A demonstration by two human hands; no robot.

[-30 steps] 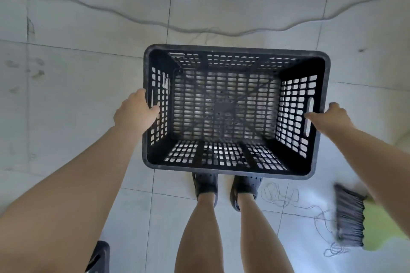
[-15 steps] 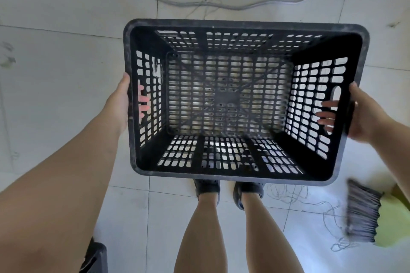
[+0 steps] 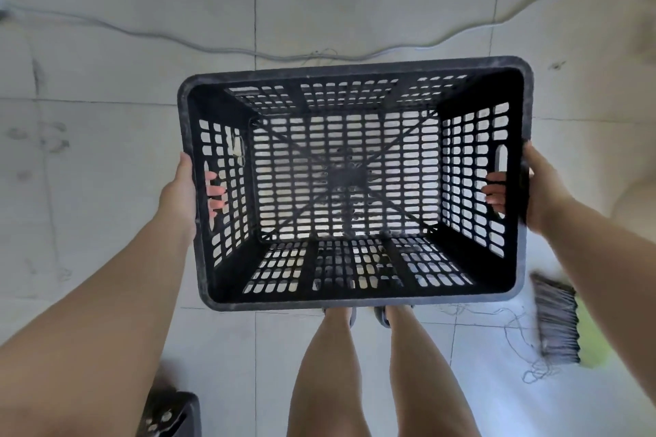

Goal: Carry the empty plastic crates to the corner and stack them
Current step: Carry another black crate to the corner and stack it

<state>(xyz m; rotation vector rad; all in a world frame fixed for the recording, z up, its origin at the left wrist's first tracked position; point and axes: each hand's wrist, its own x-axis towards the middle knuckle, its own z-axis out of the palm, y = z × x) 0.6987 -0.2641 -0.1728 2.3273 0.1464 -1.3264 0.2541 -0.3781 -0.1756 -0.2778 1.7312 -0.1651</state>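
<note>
Carrying an empty black crate [image 3: 355,184] level above the tiled floor [image 3: 106,188].

Left hand [image 3: 179,197] and right hand [image 3: 543,192] grip opposite side walls, fingers [image 3: 214,193] curled through the slots; keep it level. What may be another crate [image 3: 170,415] sits bottom-left, a cable [image 3: 220,48] ahead, a broom [image 3: 557,323] right.

Both arms reach forward, the left hand [image 3: 179,193] and right hand [image 3: 541,193] gripping opposite sides of the black crate [image 3: 349,301], fingers hooked through its handle slots.
</note>
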